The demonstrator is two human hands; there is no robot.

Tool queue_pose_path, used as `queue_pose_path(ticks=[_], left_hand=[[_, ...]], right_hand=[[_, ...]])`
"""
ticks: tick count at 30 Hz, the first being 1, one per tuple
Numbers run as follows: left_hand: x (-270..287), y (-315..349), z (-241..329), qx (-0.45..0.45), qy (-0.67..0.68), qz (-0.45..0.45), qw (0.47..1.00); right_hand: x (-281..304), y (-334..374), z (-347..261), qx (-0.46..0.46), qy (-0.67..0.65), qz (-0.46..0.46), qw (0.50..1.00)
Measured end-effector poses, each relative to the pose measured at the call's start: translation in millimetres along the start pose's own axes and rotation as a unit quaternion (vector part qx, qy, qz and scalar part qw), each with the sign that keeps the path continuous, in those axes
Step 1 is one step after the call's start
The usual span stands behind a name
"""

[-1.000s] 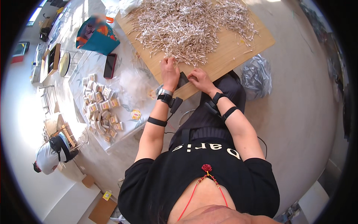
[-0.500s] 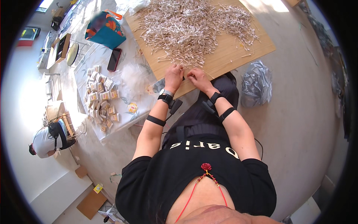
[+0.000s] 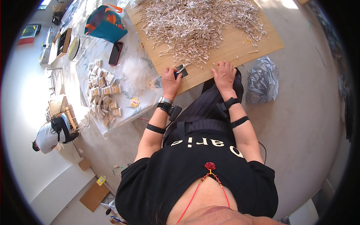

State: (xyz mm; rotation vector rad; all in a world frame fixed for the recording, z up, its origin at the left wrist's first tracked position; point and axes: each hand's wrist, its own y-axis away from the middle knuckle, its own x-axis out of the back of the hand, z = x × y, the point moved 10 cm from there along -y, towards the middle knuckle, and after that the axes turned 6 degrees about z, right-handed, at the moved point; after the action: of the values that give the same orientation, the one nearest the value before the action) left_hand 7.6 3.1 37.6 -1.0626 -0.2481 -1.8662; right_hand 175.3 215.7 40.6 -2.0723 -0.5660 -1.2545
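Observation:
A large heap of cotton swabs [image 3: 187, 28] covers the far part of a wooden board [image 3: 202, 73]. At the board's near left edge, my left hand [image 3: 171, 82] is closed on a small black piece [image 3: 182, 71]. A few pale sticks, apparently cotton swabs, lie across that piece; its exact kind is hard to make out. My right hand [image 3: 225, 77] rests at the board's near edge, its thumb held away from the fingers. Nothing shows in it, though its palm is hidden.
Left of the board, a cloth-covered table [image 3: 84, 71] bears many small packs of swabs [image 3: 103, 92], clear plastic bags [image 3: 133, 77], a phone [image 3: 116, 53] and a teal bag [image 3: 107, 24]. A grey plastic bag [image 3: 262, 80] stands right of my knee. Another person [image 3: 52, 135] is at far left.
My hands, close together before, are now apart. The right one has moved right and spread its fingers; the left one has shifted slightly left, bringing the black piece into clearer view.

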Motion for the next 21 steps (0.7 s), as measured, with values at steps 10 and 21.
queue_pose_path(ticks=[10, 21], left_hand=[[-13.0, -11.9, -19.3, 0.001, 0.008, 0.017, 1.0], [2.2, 0.7, -20.3, 0.045, 0.091, 0.025, 0.995]], right_hand=[[-13.9, 10.0, 14.7, -0.022, 0.033, -0.043, 0.998], [-17.9, 10.5, 10.3, 0.033, 0.037, -0.031, 0.998]])
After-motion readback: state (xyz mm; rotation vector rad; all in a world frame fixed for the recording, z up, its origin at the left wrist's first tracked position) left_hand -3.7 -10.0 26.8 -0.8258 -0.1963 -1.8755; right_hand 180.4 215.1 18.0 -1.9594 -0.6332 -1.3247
